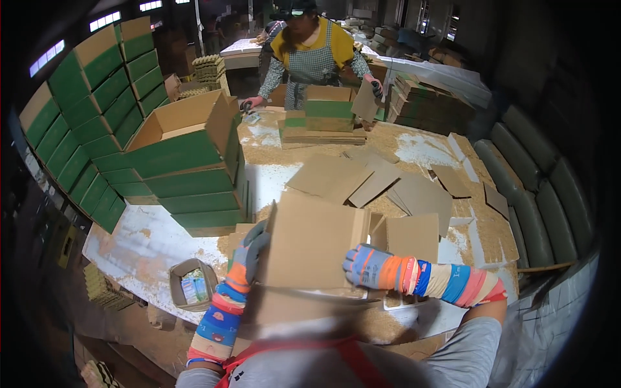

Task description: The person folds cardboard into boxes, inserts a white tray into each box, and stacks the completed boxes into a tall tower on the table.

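In front of me is a brown cardboard box (314, 249), partly folded, its plain inner face up and a near flap bent toward my body. My left hand (253, 249), in a grey and orange glove, grips its raised left side; the fingertips are partly hidden by the board. My right hand (369, 266), gloved the same way, has its fingers closed at the box's right edge. Beside that hand stands another upright cardboard flap (412, 238). Just beyond the box, loose flat cardboard sheets (336, 176) overlap on the table.
Stacked green and brown boxes (194, 155) rise at the left. A small open box with packets (193, 284) sits near my left forearm. Across the sawdust-strewn table (272, 174), a co-worker (315, 58) handles a green box (328, 110). Flattened boxes (427, 107) are piled at far right.
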`<state>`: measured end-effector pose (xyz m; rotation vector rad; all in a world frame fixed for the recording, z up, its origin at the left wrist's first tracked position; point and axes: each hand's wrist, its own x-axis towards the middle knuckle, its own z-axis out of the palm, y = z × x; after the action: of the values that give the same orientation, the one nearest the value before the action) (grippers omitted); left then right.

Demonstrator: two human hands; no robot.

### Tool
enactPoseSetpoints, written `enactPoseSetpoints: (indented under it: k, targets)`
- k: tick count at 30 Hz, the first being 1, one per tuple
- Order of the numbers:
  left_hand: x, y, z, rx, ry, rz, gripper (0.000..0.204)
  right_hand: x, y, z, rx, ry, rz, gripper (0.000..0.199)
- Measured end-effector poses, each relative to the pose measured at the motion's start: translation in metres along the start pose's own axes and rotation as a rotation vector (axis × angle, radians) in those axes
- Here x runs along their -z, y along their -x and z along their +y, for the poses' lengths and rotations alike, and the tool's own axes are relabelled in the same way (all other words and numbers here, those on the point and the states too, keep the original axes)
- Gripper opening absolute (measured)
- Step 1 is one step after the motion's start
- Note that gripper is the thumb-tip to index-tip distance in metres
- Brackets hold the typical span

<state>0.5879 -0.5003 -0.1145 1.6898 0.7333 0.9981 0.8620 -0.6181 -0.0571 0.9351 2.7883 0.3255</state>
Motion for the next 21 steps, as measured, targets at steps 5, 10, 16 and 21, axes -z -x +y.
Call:
enactPoseSetpoints:
  k: [5, 10, 16, 21]
  targets:
    - [0.015, 0.003, -0.014, 0.105, 0.055, 0.041, 0.044, 0.016, -0.018, 0.002, 0.014, -0.059, -0.216, 0.008]
    - [-0.003, 0.002, 0.043, -0.317, -0.593, 0.261, 0.061, 0.027, -0.009, 0.004, -0.045, -0.124, -0.274, 0.014]
    - [-0.031, -0.013, 0.056, -0.508, -1.224, -0.623, 0.062, -0.021, -0.020, -0.026, -0.123, -0.077, -0.331, 0.010]
    - [-0.032, -0.035, 0.056, 0.018, -1.449, -1.103, 0.050, 0.036, 0.000, -0.024, -0.303, -0.199, -0.470, 0.016]
